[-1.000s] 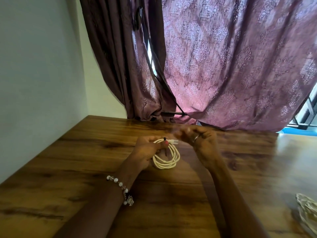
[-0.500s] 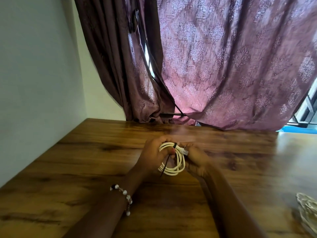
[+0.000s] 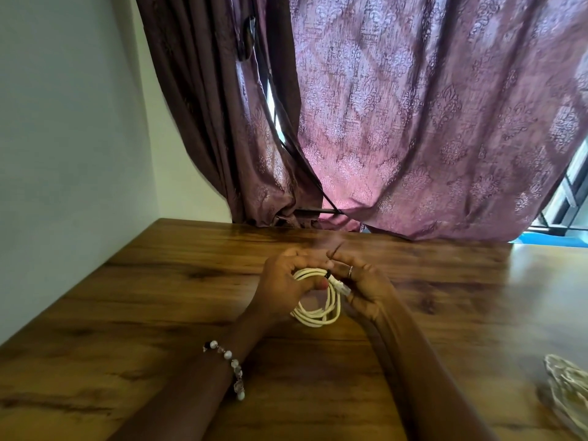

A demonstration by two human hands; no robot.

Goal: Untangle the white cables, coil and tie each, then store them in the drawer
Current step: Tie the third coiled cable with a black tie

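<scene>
Above the middle of the wooden counter [image 3: 159, 313], two hands meet around one coiled white cable [image 3: 318, 313]. The left hand [image 3: 280, 288] grips the coil's upper left side, thumb pressed over the strands, fingers curled behind. The right hand [image 3: 366, 288] pinches a thin black tie [image 3: 331, 261] at the top of the coil, with one ring on a finger; its fingertips are blurred. The cable is cream-white, smooth and round, wound into several loops that hang between the palms, its lower arc near the counter; whether it touches I cannot tell. One white plug [image 3: 342, 288] sticks out beside the tie. One bead bracelet [image 3: 230, 367] of pale round beads circles the left wrist. The counter is glossy brown wood with dark grain. At the right edge lies one pale woven thing [image 3: 569, 389], partly cut off. Behind hang two mauve curtains [image 3: 413, 122] with a damask pattern, beside a plain wall [image 3: 63, 122].
</scene>
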